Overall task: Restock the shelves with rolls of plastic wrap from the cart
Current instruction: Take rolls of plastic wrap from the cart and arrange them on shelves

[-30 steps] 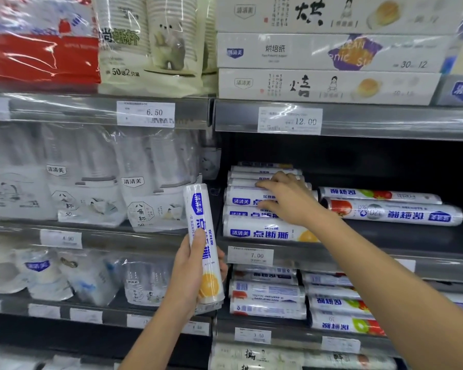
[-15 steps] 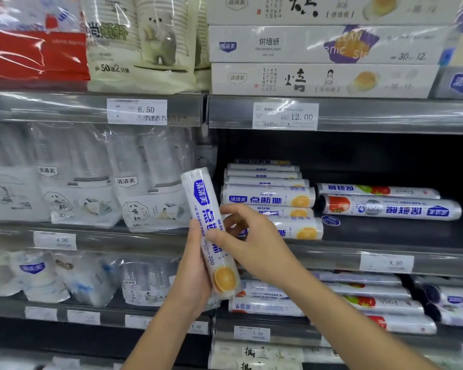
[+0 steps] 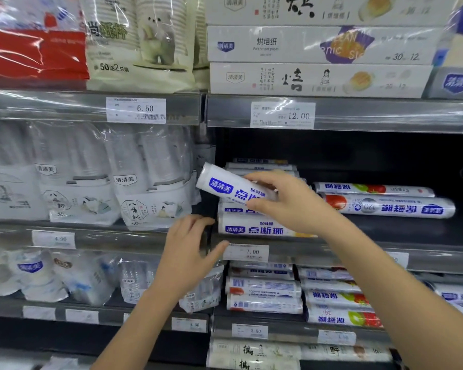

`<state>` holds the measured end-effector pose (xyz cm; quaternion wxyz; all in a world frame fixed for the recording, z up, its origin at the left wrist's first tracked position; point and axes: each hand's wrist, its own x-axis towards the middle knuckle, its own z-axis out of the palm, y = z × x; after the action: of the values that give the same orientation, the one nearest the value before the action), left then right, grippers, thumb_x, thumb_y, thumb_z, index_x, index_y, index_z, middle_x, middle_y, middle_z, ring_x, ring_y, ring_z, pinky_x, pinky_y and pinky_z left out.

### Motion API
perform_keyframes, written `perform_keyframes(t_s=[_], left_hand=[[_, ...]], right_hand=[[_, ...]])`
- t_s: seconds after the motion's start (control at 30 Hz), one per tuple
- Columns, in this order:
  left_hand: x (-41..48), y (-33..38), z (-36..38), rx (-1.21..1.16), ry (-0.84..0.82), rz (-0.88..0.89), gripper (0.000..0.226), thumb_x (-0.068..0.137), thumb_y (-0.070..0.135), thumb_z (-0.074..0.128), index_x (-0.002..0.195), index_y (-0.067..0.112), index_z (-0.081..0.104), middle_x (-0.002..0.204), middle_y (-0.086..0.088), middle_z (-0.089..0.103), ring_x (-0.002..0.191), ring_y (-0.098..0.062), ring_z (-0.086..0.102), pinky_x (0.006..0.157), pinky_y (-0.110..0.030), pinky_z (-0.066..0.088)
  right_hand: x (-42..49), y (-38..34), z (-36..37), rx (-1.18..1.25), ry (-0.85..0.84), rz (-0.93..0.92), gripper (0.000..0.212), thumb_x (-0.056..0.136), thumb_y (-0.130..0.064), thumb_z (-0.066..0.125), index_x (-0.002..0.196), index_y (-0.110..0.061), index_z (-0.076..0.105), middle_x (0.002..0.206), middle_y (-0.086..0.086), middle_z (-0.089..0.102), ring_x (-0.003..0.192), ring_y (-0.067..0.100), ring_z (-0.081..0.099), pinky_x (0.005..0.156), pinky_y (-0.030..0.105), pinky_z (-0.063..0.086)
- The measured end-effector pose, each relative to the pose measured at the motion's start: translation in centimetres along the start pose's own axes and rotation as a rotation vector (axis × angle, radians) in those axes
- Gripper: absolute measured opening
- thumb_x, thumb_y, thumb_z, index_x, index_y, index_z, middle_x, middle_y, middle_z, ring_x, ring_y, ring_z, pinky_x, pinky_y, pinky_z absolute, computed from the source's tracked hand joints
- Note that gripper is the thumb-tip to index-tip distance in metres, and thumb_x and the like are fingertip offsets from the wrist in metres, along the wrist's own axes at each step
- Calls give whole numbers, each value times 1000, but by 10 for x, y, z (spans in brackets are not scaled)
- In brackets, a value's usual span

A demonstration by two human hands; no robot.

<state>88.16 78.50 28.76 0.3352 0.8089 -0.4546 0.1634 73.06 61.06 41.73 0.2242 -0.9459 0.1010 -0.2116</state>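
Observation:
My right hand [image 3: 286,201] grips a white roll of plastic wrap [image 3: 225,184] with blue lettering, held nearly level just above the stack of matching rolls [image 3: 254,228] on the middle shelf [image 3: 331,252]. My fingers cover the roll's right end. My left hand [image 3: 187,252] hovers below and to the left, in front of the shelf edge, fingers spread and holding nothing. The cart is out of view.
Two rolls with tomato pictures [image 3: 385,206] lie to the right on the same shelf, with dark free space behind and beside them. Bagged cups [image 3: 150,188] fill the left bay. Parchment boxes [image 3: 318,78] sit on the shelf above. More rolls [image 3: 265,292] fill the shelf below.
The roll passed from my left hand to my right hand and turned from upright to nearly level, rising toward the stack. My left hand let go and dropped slightly.

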Motion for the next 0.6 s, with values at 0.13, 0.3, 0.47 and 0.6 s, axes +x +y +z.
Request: perform_keyframes(t_s=[0.13, 0.3, 0.47, 0.6], left_hand=[[1, -14, 20, 287, -39, 66, 73, 85, 69, 54, 132, 14, 62, 126, -4, 59, 122, -25, 53, 111, -43, 36], [7, -17, 21, 321, 17, 91, 70, 80, 71, 60, 122, 15, 67, 118, -2, 62, 114, -23, 57, 104, -41, 43], [6, -20, 22, 286, 27, 102, 67, 79, 71, 62, 119, 17, 67, 116, 1, 60, 111, -20, 55, 101, -37, 42], [5, -22, 24, 263, 49, 111, 68, 81, 73, 58, 119, 17, 67, 118, 0, 60, 112, -19, 53, 100, -38, 41]], right_hand=[[14, 20, -4, -221, -31, -4, 57, 96, -33, 67, 149, -29, 48, 130, -1, 52, 120, 18, 51, 105, 37, 43], [16, 35, 2, -296, -65, 27, 54, 99, -29, 64, 150, -30, 46, 137, 4, 50, 131, 24, 44, 105, 35, 35], [15, 42, 8, -303, -88, 57, 54, 101, -32, 60, 152, -32, 43, 136, 5, 47, 130, 26, 38, 104, 36, 34], [14, 43, 12, -304, -96, 43, 54, 101, -32, 59, 153, -32, 42, 135, 4, 46, 129, 25, 37, 107, 36, 32]])
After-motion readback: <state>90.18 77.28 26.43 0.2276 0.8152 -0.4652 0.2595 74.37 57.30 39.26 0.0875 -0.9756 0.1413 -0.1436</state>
